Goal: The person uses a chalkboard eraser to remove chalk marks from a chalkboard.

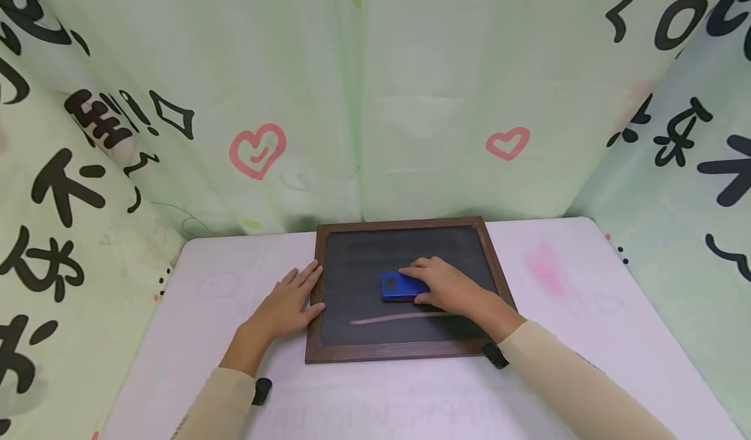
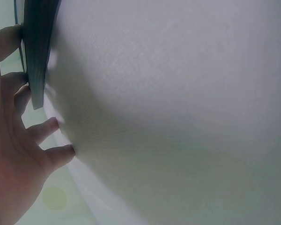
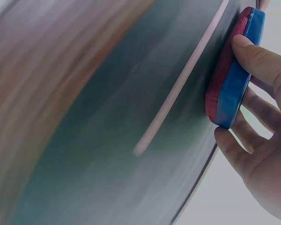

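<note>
Curtain (image 1: 411,88): pale green cloth hung behind and on both sides of the desk. Printed with large black brush-style characters, partly cut off at the frame edges and not readable as words. Two pink hearts on the back panel; the left one has a small smile drawn in it.

Desk (image 1: 587,309): white top with rounded far corners. Faint pink smudge on its right part. Very faint mirrored lettering near the front edge, too washed out to read.

Board (image 1: 364,316): dark chalkboard in a brown wooden frame, lying flat at the middle of the desk, close to the back curtain. No writing on it that can be read. One pale pink line (image 1: 399,318) runs across the lower part of the slate; the right wrist view shows it as a single thin stroke ending just beside the eraser.

Right hand (image 1: 448,287): on the slate, above the line. Its grip pinches the eraser by the sides, thumb on one long edge, fingers on the other.

Left hand (image 1: 287,303): flat on the desk at the board's left frame. Grip spread, fingers straight, tips touching the frame edge, holding nothing.

Eraser (image 1: 401,286): blue plastic back, red felt face pressed flat on the slate near its centre. No label visible.
</note>
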A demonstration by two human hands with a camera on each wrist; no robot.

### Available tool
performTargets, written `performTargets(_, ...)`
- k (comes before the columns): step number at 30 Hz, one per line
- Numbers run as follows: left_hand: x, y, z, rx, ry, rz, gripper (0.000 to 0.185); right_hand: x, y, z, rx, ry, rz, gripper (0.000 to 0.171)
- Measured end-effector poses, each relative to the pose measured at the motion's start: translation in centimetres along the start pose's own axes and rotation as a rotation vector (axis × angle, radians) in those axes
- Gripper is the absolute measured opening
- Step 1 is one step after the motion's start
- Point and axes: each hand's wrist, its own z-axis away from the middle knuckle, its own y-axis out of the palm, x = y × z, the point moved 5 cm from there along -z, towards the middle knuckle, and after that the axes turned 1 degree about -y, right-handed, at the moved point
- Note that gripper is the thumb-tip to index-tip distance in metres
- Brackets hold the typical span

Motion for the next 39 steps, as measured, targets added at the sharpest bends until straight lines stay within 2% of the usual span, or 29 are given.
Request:
performTargets(10, -0.1, 0.3, 0.1, 0.002, -0.019, 0.013, 0.074, -4.3, -1.5, 4.2, -0.037, 0.031, 0.023, 0.062)
performTargets(18, 0.0, 0.2, 0.2, -0.006, -0.025, 0.01, 0.074, -6.8, -2.1, 6.3, -0.082, 0.07, 0.018, 0.064)
performTargets(26, -0.1, 0.3, 0.0, -0.005, -0.023, 0.02, 0.073, -7.9, -2.5, 7.8, -0.106, 0.109, -0.007, 0.064)
performTargets(39, 0.3, 0.3, 0.1, 0.009, -0.035, 0.0, 0.073, -7.2, -2.3, 7.1, -0.119, 0.096, 0.011, 0.062)
